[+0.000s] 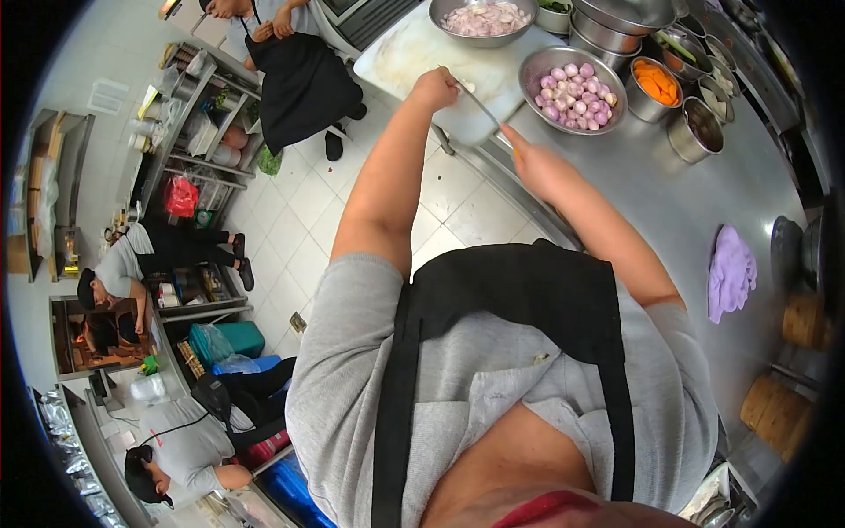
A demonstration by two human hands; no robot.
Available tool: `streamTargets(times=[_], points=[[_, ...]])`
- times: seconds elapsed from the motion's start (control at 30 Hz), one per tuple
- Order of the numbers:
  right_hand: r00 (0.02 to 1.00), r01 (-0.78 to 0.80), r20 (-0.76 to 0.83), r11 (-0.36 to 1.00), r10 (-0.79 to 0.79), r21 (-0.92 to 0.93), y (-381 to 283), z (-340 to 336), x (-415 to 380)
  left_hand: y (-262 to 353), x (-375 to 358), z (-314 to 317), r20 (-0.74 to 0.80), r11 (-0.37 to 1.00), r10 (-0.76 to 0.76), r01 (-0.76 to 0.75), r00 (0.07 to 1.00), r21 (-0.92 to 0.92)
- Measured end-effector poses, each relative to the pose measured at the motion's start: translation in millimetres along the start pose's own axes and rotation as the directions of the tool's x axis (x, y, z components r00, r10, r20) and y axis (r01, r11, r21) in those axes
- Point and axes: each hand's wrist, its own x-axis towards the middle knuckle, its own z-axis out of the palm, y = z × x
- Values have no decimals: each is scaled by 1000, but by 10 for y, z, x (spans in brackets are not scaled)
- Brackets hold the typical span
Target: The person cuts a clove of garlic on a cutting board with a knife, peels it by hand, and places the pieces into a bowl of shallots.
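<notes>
My right hand (pixel 539 167) grips a knife (pixel 481 106) with a thin blade; a bit of yellow-orange shows at the handle. The blade slants over the white cutting board (pixel 400 53), its tip reaching my left hand (pixel 435 91). The left fingers are pinched together at the blade's tip, and what they hold is hidden. Beside them on the board lies a small whitish piece (pixel 468 86). A metal bowl of peeled purple shallots (pixel 576 95) stands to the right of the board. Sliced shallots (pixel 486 18) fill another metal bowl at the board's far edge.
On the steel counter (pixel 651 189) stand a pot of cut carrots (pixel 657 84), a metal pot (pixel 695 132) and stacked bowls (pixel 607 31). A purple cloth (pixel 731 273) lies farther right. Three other people work to the left, one in a black apron (pixel 308 75) close by.
</notes>
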Motion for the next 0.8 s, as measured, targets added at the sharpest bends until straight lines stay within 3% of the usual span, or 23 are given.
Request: streamTargets(times=[0.07,0.17,0.23,0.33,0.4,0.5,0.57,0.8], points=[[1000,2,-17,1000,-2,13,50,85,234,119,-51,-68,55,992,-80,85,995,-96],[1000,0,-17,998,1,67,33,18,243,-34,14,-25,59,977,-82,92,995,-194],[1000,-15,16,995,13,102,-49,-111,112,-90,87,-7,44,982,-64,71,997,-172],[998,-21,66,1000,21,8,-146,-195,-152,-69,27,45,51,988,-55,62,997,-144],[1000,23,-14,997,-22,68,-75,-160,-177,23,11,-52,52,992,-44,50,998,-118],[1000,-6,7,1000,6,25,-118,-188,-148,85,-11,-66,75,992,-92,97,993,-78],[1000,-8,7,1000,8,22,-80,-96,-3,-41,40,-6,78,984,-62,73,995,-159],[1000,12,-17,999,-12,-32,-29,103,443,82,-42,-62,76,992,-67,75,995,-98]])
